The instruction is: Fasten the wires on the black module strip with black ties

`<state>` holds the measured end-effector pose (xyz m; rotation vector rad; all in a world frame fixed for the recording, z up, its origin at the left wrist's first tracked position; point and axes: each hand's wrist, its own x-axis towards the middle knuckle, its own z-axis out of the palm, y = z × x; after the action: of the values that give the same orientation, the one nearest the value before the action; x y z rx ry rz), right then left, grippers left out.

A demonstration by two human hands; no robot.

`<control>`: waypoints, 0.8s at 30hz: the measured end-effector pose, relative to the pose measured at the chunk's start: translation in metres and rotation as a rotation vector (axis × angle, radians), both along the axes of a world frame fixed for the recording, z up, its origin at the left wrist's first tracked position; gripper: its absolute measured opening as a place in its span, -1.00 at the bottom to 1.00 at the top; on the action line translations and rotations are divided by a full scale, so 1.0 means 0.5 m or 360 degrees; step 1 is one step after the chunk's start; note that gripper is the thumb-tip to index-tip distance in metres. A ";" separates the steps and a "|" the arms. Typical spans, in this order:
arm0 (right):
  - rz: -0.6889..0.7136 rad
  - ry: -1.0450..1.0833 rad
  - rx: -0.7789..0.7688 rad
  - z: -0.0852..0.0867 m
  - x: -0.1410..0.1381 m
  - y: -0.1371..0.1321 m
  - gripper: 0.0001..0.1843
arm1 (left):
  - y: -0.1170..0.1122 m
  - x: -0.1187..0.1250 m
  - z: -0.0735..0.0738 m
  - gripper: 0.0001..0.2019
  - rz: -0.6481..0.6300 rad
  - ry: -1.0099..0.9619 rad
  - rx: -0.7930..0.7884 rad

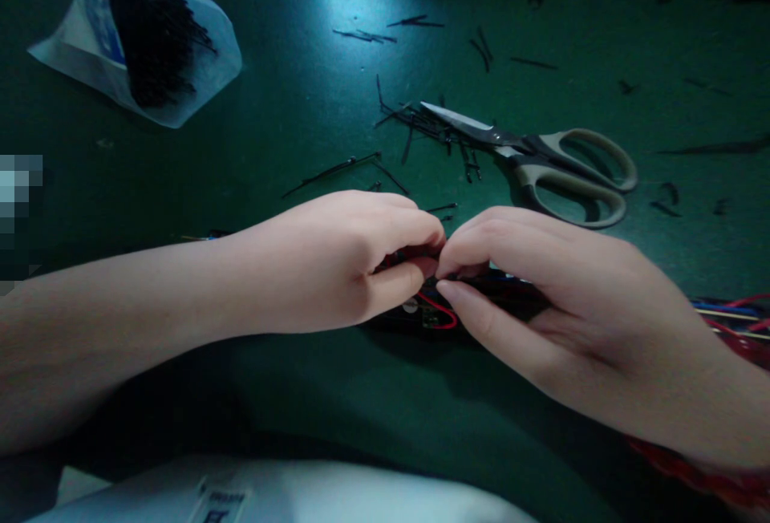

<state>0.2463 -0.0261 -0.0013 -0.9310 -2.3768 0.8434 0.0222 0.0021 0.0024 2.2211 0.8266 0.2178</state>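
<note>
My left hand (366, 254) and my right hand (541, 290) meet fingertip to fingertip over a wire harness (442, 314) of black, red and blue wires with a small circuit board. Thumb and forefinger are pinched together on each hand. Whatever lies between the fingertips is dark, thin and mostly hidden. The harness runs beneath both hands, and its loose red, blue and pale wires (731, 314) show at the right edge. Just beyond my hands lie scattered black cable ties (415, 122) and cut ends.
Scissors (511, 146) with grey and black handles lie slightly open behind my right hand, blades over some ties. A clear plastic bag (216, 42) full of black cable ties (160, 50) sits at the upper left. More tie scraps (532, 63) dot the green tabletop (289, 106).
</note>
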 end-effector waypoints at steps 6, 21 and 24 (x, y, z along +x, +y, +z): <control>0.0004 -0.0007 -0.0010 0.003 -0.002 0.000 -0.90 | -0.003 -0.003 0.002 -0.85 0.0004 -0.0008 -0.0029; -0.0021 -0.0003 -0.0041 0.006 -0.001 0.002 -0.90 | -0.005 0.004 0.003 -0.85 0.0025 0.0019 -0.0062; -0.0027 -0.0016 -0.0041 0.007 -0.002 0.002 -0.89 | -0.004 0.003 0.004 -0.85 0.0038 0.0019 -0.0067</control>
<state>0.2455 -0.0251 0.0023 -0.9663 -2.3687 0.8670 0.0238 -0.0001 0.0044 2.1760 0.8566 0.1971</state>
